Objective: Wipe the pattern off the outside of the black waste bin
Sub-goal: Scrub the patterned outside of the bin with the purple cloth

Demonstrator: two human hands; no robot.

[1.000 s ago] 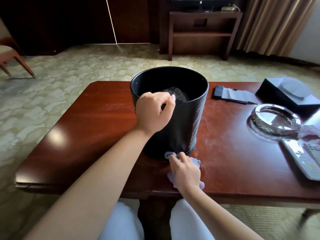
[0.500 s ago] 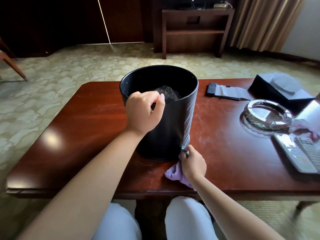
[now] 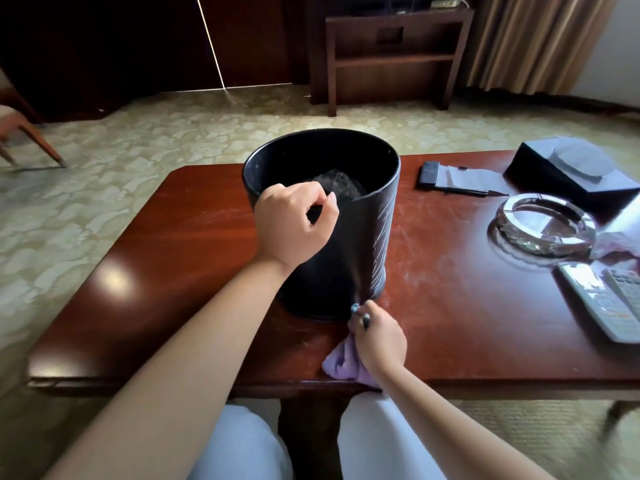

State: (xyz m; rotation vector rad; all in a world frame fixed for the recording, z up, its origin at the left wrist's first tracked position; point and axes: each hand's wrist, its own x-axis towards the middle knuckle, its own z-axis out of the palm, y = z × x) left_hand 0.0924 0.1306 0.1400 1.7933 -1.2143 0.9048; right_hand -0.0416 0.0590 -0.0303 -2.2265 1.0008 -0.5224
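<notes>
The black waste bin (image 3: 325, 216) stood upright near the middle of a polished reddish wooden table (image 3: 166, 271), whose top showed pale dusty smears to the right of the bin. The left hand (image 3: 294, 225) had its grip curled over the bin's near rim. Low at the bin's near right base, the right hand (image 3: 379, 336) kept its grip clenched on a lilac cloth (image 3: 341, 363), pressing it to the wall where faint white lines (image 3: 379, 237) marked the side. On the right of the table lay a glass ashtray (image 3: 543, 225), two remote controls (image 3: 602, 301), a dark tissue box (image 3: 568, 171) and, farther in, a notepad with a pen (image 3: 460, 183). Beyond lay patterned cream carpet (image 3: 121, 161), a dark wooden console (image 3: 391, 53) by the far wall, beige curtains (image 3: 526, 39) to the right, and a chair leg (image 3: 38, 140) at far left.
</notes>
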